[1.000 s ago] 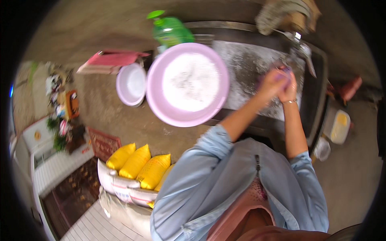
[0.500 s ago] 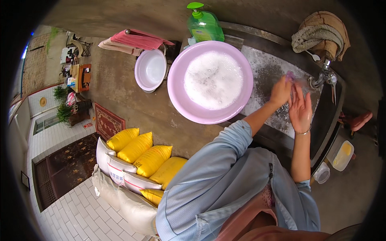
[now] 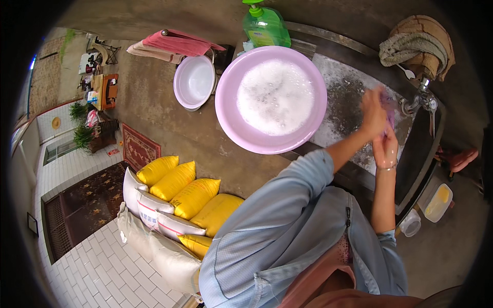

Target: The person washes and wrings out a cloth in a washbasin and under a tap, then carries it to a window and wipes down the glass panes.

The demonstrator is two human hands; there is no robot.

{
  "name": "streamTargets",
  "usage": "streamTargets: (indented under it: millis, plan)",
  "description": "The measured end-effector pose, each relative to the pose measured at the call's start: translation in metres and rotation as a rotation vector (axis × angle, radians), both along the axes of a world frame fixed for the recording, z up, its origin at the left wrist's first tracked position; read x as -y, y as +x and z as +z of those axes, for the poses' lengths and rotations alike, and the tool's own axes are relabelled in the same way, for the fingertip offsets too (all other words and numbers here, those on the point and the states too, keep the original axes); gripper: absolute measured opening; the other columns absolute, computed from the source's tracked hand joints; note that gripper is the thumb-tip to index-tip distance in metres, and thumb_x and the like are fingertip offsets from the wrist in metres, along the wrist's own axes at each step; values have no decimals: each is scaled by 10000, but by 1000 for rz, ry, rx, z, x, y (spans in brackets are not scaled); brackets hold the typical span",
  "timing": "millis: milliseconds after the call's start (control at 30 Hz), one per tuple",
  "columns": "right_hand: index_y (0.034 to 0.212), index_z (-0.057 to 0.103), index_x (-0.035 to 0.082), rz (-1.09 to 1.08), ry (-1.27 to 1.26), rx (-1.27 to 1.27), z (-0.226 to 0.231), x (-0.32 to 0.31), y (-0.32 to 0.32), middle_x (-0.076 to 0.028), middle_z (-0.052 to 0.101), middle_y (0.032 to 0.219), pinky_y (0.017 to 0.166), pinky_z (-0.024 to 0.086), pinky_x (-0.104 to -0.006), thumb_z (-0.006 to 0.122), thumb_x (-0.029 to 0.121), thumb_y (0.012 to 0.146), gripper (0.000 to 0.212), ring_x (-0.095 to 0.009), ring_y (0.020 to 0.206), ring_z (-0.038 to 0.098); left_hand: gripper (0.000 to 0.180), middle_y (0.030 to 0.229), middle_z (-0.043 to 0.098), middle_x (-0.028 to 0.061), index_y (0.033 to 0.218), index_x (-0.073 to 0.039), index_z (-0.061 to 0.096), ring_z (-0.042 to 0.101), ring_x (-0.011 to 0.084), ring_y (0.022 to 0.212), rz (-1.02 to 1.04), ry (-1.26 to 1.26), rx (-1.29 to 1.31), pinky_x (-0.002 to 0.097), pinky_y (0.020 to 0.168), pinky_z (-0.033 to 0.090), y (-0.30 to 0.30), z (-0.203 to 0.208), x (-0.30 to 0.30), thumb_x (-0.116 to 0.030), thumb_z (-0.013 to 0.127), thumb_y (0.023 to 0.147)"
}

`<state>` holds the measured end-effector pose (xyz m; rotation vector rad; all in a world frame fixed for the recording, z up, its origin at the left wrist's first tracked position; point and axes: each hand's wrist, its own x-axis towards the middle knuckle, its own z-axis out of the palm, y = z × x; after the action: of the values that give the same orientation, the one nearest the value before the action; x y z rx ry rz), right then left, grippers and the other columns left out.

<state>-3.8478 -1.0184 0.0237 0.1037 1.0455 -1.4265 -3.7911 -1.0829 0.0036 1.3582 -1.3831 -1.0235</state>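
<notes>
Purple cloth, or something cloth-like [image 3: 390, 114], is lying between the person's two hands, between two and three o'clock in the head view I am watching from my remote seat. Half a second ago I was seeing the right hand [image 3: 385, 150] spread open, palm up; now it is closing its fingers around the cloth's lower end, at six o'clock of it. The left hand [image 3: 373, 113] is pressing in from nine o'clock; it is blurring with motion, so I cannot tell whether its fingers are clamped or only rubbing. Both hands are working together now, where they were slightly apart. They are hovering or resting over the sudsy slab [image 3: 336, 113]; I cannot judge the gap. The tap [image 3: 424, 98] is standing near the cloth, at its two o'clock. At the cloth's nine o'clock, the lilac basin [image 3: 227, 105] is holding white foam [image 3: 275, 97], seemingly unchanged, and the green pump bottle [image 3: 267, 31] is standing at the basin's twelve. Everything fixed is appearing slightly displaced, as my view is shifting.
</notes>
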Motion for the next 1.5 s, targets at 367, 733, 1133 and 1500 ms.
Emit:
streamTargets:
  millis: [367,733,1133,1500]
  plan:
    - [1265,476,25,32,-179,264,-9,-2,24,-103,530,1288,1047,354,-336,457,242,977,361,-207,1191,492,233,954,467,198,959,-5,533,459,398,928,-29,8,92,457,833,373,17,-39,12,-143,612,789]
    - [1268,476,103,97,-348,389,-4,6,-21,-115,535,1267,1036,377,-427,441,341,975,379,-261,1221,468,211,781,536,188,771,0,532,565,367,803,-335,-209,18,439,711,442,3,22,-34,-164,655,721]
    - [1073,574,89,165,-99,-47,2,-12,-23,-46,621,1013,827,481,-279,389,501,959,466,-138,927,596,362,1031,455,182,986,-65,549,503,367,943,-558,-551,204,470,826,417,39,41,-40,-282,690,733]
    - [952,639,11,-57,-39,-389,35,-19,10,-28,622,805,675,485,-246,504,182,930,219,-107,746,581,109,670,541,90,734,-91,533,558,287,503,-298,-464,146,360,445,438,33,52,-38,-181,566,786]
